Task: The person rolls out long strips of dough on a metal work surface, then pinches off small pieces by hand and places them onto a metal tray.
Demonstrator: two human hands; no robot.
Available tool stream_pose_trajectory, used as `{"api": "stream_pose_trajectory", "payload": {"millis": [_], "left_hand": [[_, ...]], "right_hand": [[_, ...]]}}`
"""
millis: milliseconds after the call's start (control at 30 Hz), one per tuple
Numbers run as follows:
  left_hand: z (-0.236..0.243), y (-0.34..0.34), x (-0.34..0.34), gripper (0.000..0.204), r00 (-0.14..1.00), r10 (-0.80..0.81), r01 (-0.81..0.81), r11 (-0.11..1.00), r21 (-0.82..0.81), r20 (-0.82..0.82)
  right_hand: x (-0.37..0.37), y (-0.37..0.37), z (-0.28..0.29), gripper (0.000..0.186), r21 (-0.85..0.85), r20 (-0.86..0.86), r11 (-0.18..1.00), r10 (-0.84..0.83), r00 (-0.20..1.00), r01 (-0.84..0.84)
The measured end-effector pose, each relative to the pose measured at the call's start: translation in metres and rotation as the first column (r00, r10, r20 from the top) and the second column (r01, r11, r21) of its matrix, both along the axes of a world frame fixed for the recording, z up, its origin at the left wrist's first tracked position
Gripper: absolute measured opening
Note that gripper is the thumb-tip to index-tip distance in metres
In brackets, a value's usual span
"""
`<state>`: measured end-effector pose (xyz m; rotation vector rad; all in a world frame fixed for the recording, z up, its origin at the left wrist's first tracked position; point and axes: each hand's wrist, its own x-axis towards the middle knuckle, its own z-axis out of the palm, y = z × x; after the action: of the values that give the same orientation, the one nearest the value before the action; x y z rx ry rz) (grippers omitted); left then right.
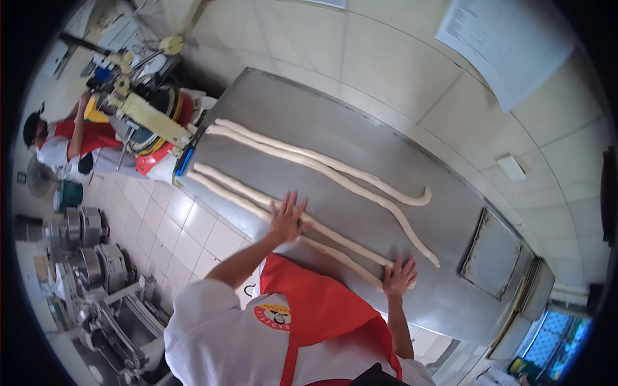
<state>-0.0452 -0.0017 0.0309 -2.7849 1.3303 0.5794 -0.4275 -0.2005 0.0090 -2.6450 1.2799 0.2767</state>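
Dough ropes (309, 225) – left hand (286, 219) & right hand (399, 276) flat on them, fingers spread, arms outstretched.

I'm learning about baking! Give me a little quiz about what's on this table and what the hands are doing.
1. True or false: both hands lie flat, fingers spread, on dough.
2. How many long dough ropes lie on the steel table? A) two B) four C) six
3. Which hand is at the very end of a rope?

Key
1. True: the left hand and the right hand press flat on the near pair of ropes.
2. B: that near pair plus a far pair of ropes, all on the steel table.
3. The right hand; the left one is about midway along.
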Motion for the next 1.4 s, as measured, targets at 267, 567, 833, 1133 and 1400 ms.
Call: {"api": "stream_pose_trajectory", "payload": {"millis": [267,567,833,1133,1400], "left_hand": [[-0.021,-0.124,0.109,0.083,0.951,0.309,-0.266,0.811,-0.521,-0.005],[0.003,0.099,0.146,0.084,0.941,0.336,-0.335,0.942,-0.02,0.036],[-0.03,0.054,0.38,0.089,0.909,0.355,-0.22,0.852,-0.475,0.217],[-0.018,0.208,0.326,0.082,0.936,0.348,-0.34,0.932,-0.129,0.046],[-0.02,0.111,0.447,0.085,0.938,0.222,-0.155,0.955,-0.253,0.265]], "right_hand": [[0.112,-0.091,0.026,0.072,-0.296,-0.036,0.871,-0.421,0.907,0.392],[0.336,0.144,-0.001,0.068,0.171,0.241,0.983,0.021,0.97,-0.064],[0.412,0.069,0.005,0.075,-0.17,-0.034,0.983,-0.081,0.996,0.074],[0.361,0.171,-0.013,0.077,-0.019,0.117,0.988,-0.149,0.982,0.153],[0.357,0.161,-0.018,0.073,-0.082,-0.059,0.969,-0.238,0.969,0.233]]}}
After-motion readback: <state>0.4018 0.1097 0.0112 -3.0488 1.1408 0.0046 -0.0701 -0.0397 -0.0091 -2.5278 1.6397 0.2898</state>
